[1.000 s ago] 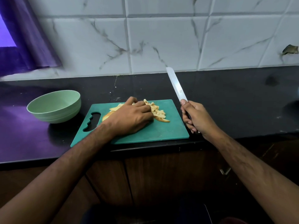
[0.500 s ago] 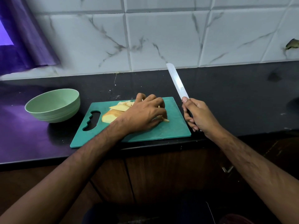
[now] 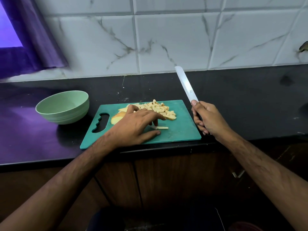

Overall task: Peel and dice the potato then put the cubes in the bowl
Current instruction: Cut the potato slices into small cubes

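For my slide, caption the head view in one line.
Left hand separates a potato strip from diced cubes on the green cutting board; right hand holds the knife raised.

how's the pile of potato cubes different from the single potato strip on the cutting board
The pile of cubes is many small blocks heaped at the far side of the cutting board; the strip is one long uncut piece lying flat nearer the front. The left hand has fingertips at the strip's end, while the pile lies just beyond its fingers. Both are pale peeled potato on the board.
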Demonstrator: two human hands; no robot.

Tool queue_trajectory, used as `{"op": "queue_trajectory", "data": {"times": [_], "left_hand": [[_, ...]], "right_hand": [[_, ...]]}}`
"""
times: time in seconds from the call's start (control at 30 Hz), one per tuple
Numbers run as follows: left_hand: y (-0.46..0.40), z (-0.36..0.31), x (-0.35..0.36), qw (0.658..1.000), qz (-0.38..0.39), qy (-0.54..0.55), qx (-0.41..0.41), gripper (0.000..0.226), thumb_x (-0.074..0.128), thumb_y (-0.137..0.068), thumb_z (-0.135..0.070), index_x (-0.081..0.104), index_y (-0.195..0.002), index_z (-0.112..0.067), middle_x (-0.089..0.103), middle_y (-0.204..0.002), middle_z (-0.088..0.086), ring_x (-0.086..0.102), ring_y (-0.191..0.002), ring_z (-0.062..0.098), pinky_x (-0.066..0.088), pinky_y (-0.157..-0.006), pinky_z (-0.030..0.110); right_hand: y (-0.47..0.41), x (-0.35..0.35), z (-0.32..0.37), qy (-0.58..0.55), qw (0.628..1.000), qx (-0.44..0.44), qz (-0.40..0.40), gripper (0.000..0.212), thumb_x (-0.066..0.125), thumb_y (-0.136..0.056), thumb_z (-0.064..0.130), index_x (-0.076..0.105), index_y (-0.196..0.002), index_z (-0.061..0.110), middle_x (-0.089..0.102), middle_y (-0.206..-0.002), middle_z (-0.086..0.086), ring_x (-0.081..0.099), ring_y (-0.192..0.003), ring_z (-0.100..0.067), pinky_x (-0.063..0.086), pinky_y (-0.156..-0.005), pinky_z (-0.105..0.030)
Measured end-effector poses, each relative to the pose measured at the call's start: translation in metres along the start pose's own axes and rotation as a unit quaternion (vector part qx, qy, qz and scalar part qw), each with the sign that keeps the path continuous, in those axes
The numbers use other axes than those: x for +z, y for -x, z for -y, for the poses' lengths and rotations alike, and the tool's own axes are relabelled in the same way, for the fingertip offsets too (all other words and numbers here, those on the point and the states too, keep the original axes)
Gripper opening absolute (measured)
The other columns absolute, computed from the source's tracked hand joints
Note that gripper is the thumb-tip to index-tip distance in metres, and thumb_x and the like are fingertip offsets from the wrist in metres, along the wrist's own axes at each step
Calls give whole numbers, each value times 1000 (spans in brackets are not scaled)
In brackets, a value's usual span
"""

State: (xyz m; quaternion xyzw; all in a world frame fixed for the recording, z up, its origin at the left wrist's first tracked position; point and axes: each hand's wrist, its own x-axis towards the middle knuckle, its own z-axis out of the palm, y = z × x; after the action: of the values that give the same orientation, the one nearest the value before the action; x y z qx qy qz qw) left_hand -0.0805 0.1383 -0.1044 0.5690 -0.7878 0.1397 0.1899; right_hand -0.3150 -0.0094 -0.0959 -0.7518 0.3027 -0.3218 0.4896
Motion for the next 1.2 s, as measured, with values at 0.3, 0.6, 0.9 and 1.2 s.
{"op": "queue_trajectory", "data": {"times": [0.3, 0.6, 0.9, 1.2], "left_hand": [[12, 2, 0, 999, -6, -28, 16, 36, 45, -102, -43, 67, -125, -25, 64, -105, -10, 56, -98, 12, 37, -82, 40], [13, 4, 2, 999, 0, -31, -27, 41, 44, -101, -51, 69, -125, -30, 63, -115, -11, 56, -105, 12, 38, -81, 41], [12, 9, 5, 999, 6, -23, -30, 44, 40, -101, -52, 70, -126, -32, 65, -117, -14, 53, -108, 8, 32, -82, 37], [10, 13, 3, 1000, -14, -11, -9, 35, 48, -101, -49, 73, -120, -34, 67, -113, -16, 54, -105, 7, 22, -82, 32]], "right_hand": [[11, 3, 22, 91, 991, 70, 63, 43, 45, -106, 47, 56, -85, 11, 41, -54, 2, 33, -38, -11, 31, -36, -23], [60, 3, 67, 498, 854, 31, 148, 46, 34, -106, 54, 61, -83, 25, 59, -74, 7, 56, -68, -7, 44, -60, -30], [70, -1, 57, 585, 789, 20, 185, 40, 29, -107, 55, 41, -77, 30, 53, -80, 8, 53, -68, -7, 37, -55, -25], [82, 17, 47, 674, 727, -64, 113, 36, 22, -107, 53, 41, -95, 25, 40, -73, 8, 41, -56, -8, 36, -50, -28]]}}
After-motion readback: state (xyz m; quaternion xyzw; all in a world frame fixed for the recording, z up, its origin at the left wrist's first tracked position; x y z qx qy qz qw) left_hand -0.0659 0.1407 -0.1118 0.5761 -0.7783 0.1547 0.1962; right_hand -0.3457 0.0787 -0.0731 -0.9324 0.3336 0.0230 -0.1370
